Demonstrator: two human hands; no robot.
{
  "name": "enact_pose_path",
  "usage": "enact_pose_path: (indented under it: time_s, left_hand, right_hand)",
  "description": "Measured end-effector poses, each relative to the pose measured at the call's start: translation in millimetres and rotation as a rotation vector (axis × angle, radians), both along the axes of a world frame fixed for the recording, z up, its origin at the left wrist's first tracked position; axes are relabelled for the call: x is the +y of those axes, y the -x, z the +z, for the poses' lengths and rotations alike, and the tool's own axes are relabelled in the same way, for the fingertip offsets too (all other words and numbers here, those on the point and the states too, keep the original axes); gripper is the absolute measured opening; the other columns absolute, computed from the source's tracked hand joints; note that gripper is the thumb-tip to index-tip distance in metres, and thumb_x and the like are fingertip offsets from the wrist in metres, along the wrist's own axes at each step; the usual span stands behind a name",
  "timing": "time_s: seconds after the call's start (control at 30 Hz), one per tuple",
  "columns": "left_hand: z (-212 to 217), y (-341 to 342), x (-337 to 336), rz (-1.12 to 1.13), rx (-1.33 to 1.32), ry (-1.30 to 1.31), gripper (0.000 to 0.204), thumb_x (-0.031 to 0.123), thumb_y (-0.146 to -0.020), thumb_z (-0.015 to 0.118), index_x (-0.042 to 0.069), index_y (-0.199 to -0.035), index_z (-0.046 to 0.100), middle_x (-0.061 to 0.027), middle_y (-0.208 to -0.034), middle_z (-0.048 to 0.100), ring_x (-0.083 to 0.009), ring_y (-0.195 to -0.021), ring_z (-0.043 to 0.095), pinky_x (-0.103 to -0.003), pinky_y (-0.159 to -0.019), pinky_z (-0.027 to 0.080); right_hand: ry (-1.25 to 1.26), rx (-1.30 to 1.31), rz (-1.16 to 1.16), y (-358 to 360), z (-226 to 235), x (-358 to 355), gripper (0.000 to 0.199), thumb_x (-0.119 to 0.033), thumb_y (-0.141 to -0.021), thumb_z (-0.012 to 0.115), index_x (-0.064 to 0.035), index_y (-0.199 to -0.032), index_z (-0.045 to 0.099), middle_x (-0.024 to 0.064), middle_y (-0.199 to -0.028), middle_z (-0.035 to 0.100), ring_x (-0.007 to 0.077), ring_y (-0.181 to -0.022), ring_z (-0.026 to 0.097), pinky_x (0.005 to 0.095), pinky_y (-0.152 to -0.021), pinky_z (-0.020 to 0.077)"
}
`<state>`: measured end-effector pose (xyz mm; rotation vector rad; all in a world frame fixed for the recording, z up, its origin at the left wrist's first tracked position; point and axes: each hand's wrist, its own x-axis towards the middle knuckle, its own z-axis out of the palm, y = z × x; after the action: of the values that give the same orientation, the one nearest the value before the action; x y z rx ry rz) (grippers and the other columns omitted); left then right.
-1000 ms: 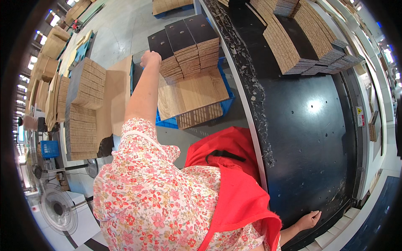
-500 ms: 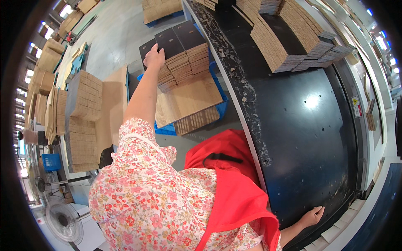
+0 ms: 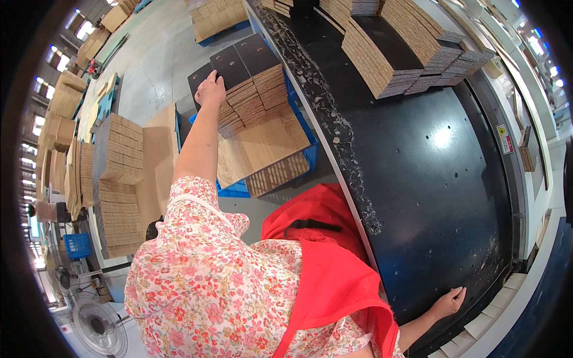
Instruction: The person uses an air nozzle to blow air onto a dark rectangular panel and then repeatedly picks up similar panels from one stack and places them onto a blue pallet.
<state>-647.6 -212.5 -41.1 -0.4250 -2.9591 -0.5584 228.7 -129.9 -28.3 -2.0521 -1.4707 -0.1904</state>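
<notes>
My left hand (image 3: 210,89) reaches out to a stack of dark-topped boards (image 3: 228,64). Its fingers are apart and lie on the top of the stack's left column; I see no board lifted by them. The boards have brown layered edges and small round marks on top. Beneath them is a wood-grain panel (image 3: 268,140) on a blue pallet (image 3: 311,156). At the lower right, my right hand (image 3: 449,303) is over the black worktable (image 3: 430,197), fingers curled together with nothing visible in them.
More cut boards (image 3: 397,51) are piled on the worktable's far end. To the left stands another board stack (image 3: 119,179) beside brown sheeting. A fan (image 3: 98,325) is at the lower left. A pale metal edge (image 3: 325,143) runs along the worktable's near side.
The whole view has shifted slightly, so the stack and worktable sit a little further left and up. My left hand stays at the stack; my right hand remains at the worktable.
</notes>
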Motion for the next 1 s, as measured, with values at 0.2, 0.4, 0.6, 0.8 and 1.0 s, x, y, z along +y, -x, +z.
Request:
enact_pose_path:
  time_s: [0.2, 0.4, 0.6, 0.8, 1.0]
  left_hand:
    - [-3, 0, 5, -0.008, 0.157, -0.054, 0.053, 0.048, -0.094, 0.055, 0.021, -0.14, 0.055, -0.0107, -0.143, 0.054, -0.0321, -0.133, 0.05, -0.047, -0.108, 0.041]
    - [27, -49, 78, -0.415, 0.282, -0.451, 0.065, 0.05, -0.092, 0.064, 0.001, -0.133, 0.057, -0.0239, -0.133, 0.057, -0.0355, -0.121, 0.056, -0.045, -0.104, 0.043]
    - [90, -190, 195, -0.804, -0.337, -0.912, 0.092, 0.053, -0.083, 0.076, -0.002, -0.147, 0.039, -0.0251, -0.133, 0.052, -0.0302, -0.108, 0.062, -0.039, -0.092, 0.052]
    - [106, -254, 228, -0.836, 0.125, -0.504, 0.106, 0.047, -0.073, 0.085, 0.0, -0.15, 0.03, -0.0265, -0.136, 0.045, -0.0374, -0.13, 0.048, -0.044, -0.106, 0.044]
    - [89, -228, 223, -0.809, -0.688, -1.174, 0.068, 0.018, -0.089, 0.074, 0.001, -0.144, 0.037, -0.0132, -0.119, 0.058, -0.0216, -0.098, 0.062, -0.037, -0.083, 0.055]
  right_hand:
    - [-0.009, 0.029, 0.008, 9, 2, -4, 0.037, -0.023, -0.102, 0.057, 0.0056, -0.124, 0.065, 0.0205, -0.113, 0.071, 0.0293, -0.094, 0.07, 0.0344, -0.084, 0.0561]
    - [-0.117, -0.016, 0.081, 11, -3, -1, 0.031, -0.016, -0.099, 0.059, 0.0077, -0.118, 0.066, 0.023, -0.11, 0.07, 0.033, -0.095, 0.069, 0.0379, -0.086, 0.055]
    - [-0.105, 0.165, 0.066, 14, -2, -4, 0.031, -0.015, -0.099, 0.059, 0.0085, -0.117, 0.066, 0.0225, -0.109, 0.07, 0.0334, -0.097, 0.069, 0.0381, -0.086, 0.0538]
    - [-0.216, 0.127, 0.131, 33, 11, -6, 0.023, -0.011, -0.097, 0.06, 0.007, -0.109, 0.067, 0.0167, -0.087, 0.066, 0.0289, -0.077, 0.065, 0.0376, -0.071, 0.0519]
    - [-0.173, 0.276, 0.085, 37, 12, -6, 0.021, -0.011, -0.095, 0.06, 0.0064, -0.106, 0.067, 0.0158, -0.087, 0.066, 0.032, -0.081, 0.064, 0.04, -0.074, 0.0513]
